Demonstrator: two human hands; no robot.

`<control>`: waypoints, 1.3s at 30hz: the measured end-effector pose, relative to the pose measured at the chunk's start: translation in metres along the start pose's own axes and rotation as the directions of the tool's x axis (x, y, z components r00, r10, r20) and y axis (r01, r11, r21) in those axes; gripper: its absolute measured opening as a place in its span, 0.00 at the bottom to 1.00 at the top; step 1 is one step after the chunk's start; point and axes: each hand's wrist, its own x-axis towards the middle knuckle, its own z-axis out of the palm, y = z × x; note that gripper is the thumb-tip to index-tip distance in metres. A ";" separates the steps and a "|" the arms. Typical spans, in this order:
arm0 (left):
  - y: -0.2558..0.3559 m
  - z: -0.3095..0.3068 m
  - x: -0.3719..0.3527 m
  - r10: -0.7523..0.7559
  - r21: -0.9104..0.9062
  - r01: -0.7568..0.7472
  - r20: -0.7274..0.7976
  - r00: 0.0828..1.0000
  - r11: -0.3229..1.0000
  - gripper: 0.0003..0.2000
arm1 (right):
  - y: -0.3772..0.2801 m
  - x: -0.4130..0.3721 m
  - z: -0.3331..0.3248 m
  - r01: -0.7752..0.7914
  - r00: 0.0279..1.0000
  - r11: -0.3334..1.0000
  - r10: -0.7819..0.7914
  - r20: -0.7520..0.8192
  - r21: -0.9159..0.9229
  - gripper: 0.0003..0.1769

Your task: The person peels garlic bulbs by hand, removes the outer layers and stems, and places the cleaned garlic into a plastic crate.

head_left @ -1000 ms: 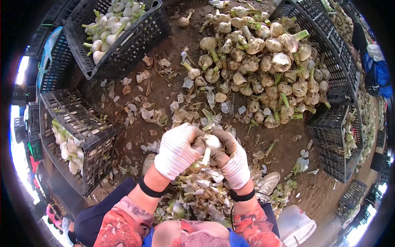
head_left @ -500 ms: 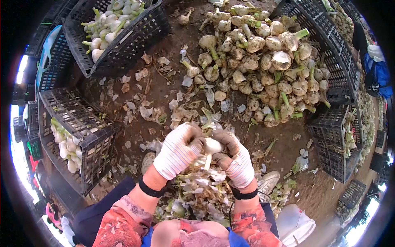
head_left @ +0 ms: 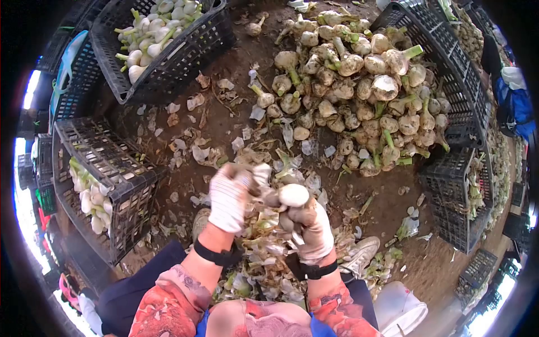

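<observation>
Closest to me, a heap of peelings [head_left: 269, 261] lies between the knees. Just above it my right hand [head_left: 311, 230] has its grip clamped on the lower end of a white peeled bulb [head_left: 293, 195], held over the peelings. My left hand [head_left: 229, 197], blurred, has its grip closed on a strip of skin [head_left: 261, 173] just beside the bulb. Left stands a black crate [head_left: 120, 168] holding cleaned bulbs; farther off, on the dirt ground [head_left: 224, 121], lies the pile of unpeeled bulbs [head_left: 359, 95]
</observation>
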 end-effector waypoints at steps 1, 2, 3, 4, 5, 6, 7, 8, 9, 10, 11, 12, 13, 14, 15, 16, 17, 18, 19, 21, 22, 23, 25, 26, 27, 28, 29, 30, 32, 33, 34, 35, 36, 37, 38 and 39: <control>-0.008 -0.009 0.011 -0.065 -0.096 0.057 -0.087 0.994 0.994 0.07 | 0.002 -0.002 0.001 -0.001 1.000 1.000 0.001 0.001 -0.002 0.39; -0.006 -0.013 0.020 -0.056 -0.188 0.020 -0.194 0.979 0.982 0.07 | 0.004 -0.004 0.001 0.010 0.999 0.991 -0.015 0.030 0.135 0.39; -0.002 -0.022 0.022 -0.123 -0.153 0.091 -0.213 0.969 0.984 0.07 | 0.004 -0.006 0.001 0.018 0.998 0.963 -0.035 0.058 0.269 0.39; 0.001 -0.020 0.022 -0.031 -0.199 0.002 -0.143 0.989 0.980 0.08 | 0.006 -0.004 -0.003 0.023 0.997 0.960 -0.042 0.062 0.278 0.40; 0.005 -0.015 0.020 0.063 -0.250 -0.080 -0.077 0.995 0.965 0.11 | 0.006 -0.002 -0.001 0.024 0.997 0.961 -0.043 0.063 0.276 0.40; 0.017 -0.009 0.008 0.062 -0.135 -0.048 0.101 0.993 0.990 0.12 | 0.008 0.001 0.003 0.105 0.994 0.985 -0.102 -0.030 0.135 0.41; 0.024 0.000 -0.007 0.035 -0.011 -0.034 0.275 0.961 0.999 0.13 | 0.009 0.003 0.006 0.172 0.978 0.985 -0.172 -0.115 -0.013 0.42; 0.019 0.010 -0.015 0.201 0.245 -0.282 0.309 0.930 0.927 0.13 | 0.012 0.003 0.005 0.226 0.968 0.969 -0.235 -0.085 -0.103 0.42; 0.023 0.009 -0.016 0.293 0.405 -0.493 0.463 0.837 0.770 0.12 | 0.013 0.004 0.004 0.224 0.969 0.969 -0.233 -0.085 -0.104 0.42; 0.021 0.008 -0.014 0.293 0.392 -0.508 0.491 0.821 0.767 0.10 | 0.013 0.004 0.002 0.205 0.970 0.962 -0.224 -0.094 -0.179 0.42; 0.018 0.007 -0.012 0.293 0.377 -0.522 0.520 0.803 0.765 0.09 | 0.011 0.003 0.000 0.184 0.970 0.949 -0.217 -0.107 -0.255 0.41; 0.018 0.007 -0.012 0.292 0.373 -0.521 0.520 0.803 0.768 0.09 | 0.004 -0.003 0.002 0.100 0.991 0.974 -0.116 -0.068 -0.206 0.39; 0.018 0.006 -0.012 0.295 0.342 -0.493 0.492 0.819 0.800 0.05 | 0.004 -0.004 -0.003 0.097 0.991 0.973 -0.114 -0.069 -0.208 0.39; 0.018 0.005 -0.012 0.295 0.312 -0.465 0.462 0.836 0.829 0.01 | 0.005 -0.006 -0.003 0.052 0.999 0.993 -0.050 0.019 -0.109 0.39; 0.019 0.001 -0.010 0.295 0.313 -0.464 0.460 0.837 0.829 0.01 | 0.004 -0.006 -0.001 -0.001 0.993 1.000 0.002 0.114 -0.011 0.40; 0.019 -0.004 -0.005 0.178 0.169 -0.231 0.283 0.943 0.958 0.03 | 0.009 -0.009 0.006 0.072 0.994 0.994 -0.079 0.081 0.081 0.42; 0.018 -0.008 -0.001 0.007 -0.027 -0.003 0.131 0.991 1.000 0.06 | 0.009 -0.007 0.006 0.080 0.993 0.994 -0.086 0.080 0.080 0.42; 0.009 -0.012 0.004 0.137 -0.148 -0.102 0.250 0.959 0.984 0.16 | 0.009 -0.006 0.005 0.065 0.993 0.989 -0.078 0.093 0.135 0.37; 0.005 -0.013 -0.002 0.139 -0.149 -0.104 0.252 0.958 0.983 0.16 | 0.009 -0.005 0.005 0.046 0.992 0.981 -0.067 0.111 0.188 0.33; 0.026 -0.006 -0.017 -0.085 -0.125 0.218 0.654 0.752 0.968 0.27 | 0.015 -0.007 0.002 0.026 0.994 0.986 -0.043 0.098 0.165 0.30; 0.021 -0.006 -0.016 -0.115 -0.133 0.305 0.730 0.674 0.943 0.35 | 0.023 -0.006 -0.006 -0.032 0.998 0.991 0.025 0.061 0.130 0.28; 0.022 0.000 -0.020 -0.093 -0.096 0.212 0.675 0.732 0.972 0.34 | 0.028 -0.006 -0.011 -0.092 0.996 0.991 0.091 0.018 0.097 0.27; 0.022 0.002 -0.019 -0.132 -0.127 0.274 0.642 0.755 0.953 0.29 | 0.000 -0.015 0.008 -0.098 0.987 0.995 0.097 0.125 0.000 0.26; 0.022 0.002 -0.019 -0.131 -0.129 0.275 0.643 0.755 0.953 0.29 | -0.006 -0.012 0.013 -0.096 0.995 0.950 0.099 -0.005 -0.298 0.25; 0.021 0.002 -0.018 -0.117 -0.119 0.231 0.594 0.796 0.966 0.27 | -0.008 -0.011 0.015 -0.124 0.990 0.815 0.061 -0.129 -0.566 0.24; 0.020 0.001 -0.017 -0.101 -0.106 0.187 0.541 0.835 0.977 0.25 | -0.004 -0.010 0.008 0.087 0.993 0.762 -0.118 -0.007 -0.642 0.27; 0.019 -0.001 -0.015 -0.103 -0.106 0.188 0.537 0.837 0.977 0.25 | -0.014 -0.017 0.016 0.041 0.990 0.750 -0.119 -0.073 -0.660 0.27; 0.017 -0.003 -0.013 -0.096 -0.073 0.157 0.521 0.848 0.985 0.25 | -0.014 -0.019 0.027 0.150 0.959 0.808 -0.258 -0.114 -0.570 0.26; 0.013 -0.006 -0.012 -0.102 0.008 0.115 0.534 0.839 0.993 0.28 | -0.012 -0.018 0.040 0.376 0.852 0.784 -0.502 -0.148 -0.495 0.23; 0.010 -0.004 -0.012 -0.101 0.008 0.115 0.538 0.837 0.993 0.28 | -0.014 -0.018 0.038 0.377 0.850 0.782 -0.505 -0.150 -0.496 0.23; 0.007 -0.002 -0.013 -0.092 -0.070 0.154 0.540 0.836 0.986 0.28 | -0.016 -0.018 0.035 0.320 0.880 0.713 -0.468 -0.083 -0.624 0.23; 0.004 0.000 -0.015 -0.084 -0.148 0.193 0.543 0.836 0.970 0.27 | -0.016 -0.017 0.032 0.266 0.907 0.620 -0.420 -0.026 -0.738 0.22; 0.001 0.002 -0.017 -0.096 -0.176 0.224 0.541 0.836 0.959 0.28 | -0.007 -0.010 0.018 0.363 0.814 0.302 -0.563 0.143 -0.881 0.21; 0.001 0.004 -0.018 -0.096 -0.177 0.225 0.542 0.835 0.958 0.28 | 0.000 -0.008 0.009 0.362 0.814 0.301 -0.564 0.142 -0.882 0.21; 0.003 0.006 -0.019 -0.103 -0.123 0.195 0.524 0.845 0.973 0.28 | 0.004 -0.006 0.007 0.355 0.767 0.188 -0.618 0.171 -0.916 0.21; 0.003 0.007 -0.021 -0.112 -0.067 0.168 0.506 0.855 0.983 0.28 | 0.009 -0.006 0.006 0.336 0.718 0.073 -0.665 0.205 -0.939 0.21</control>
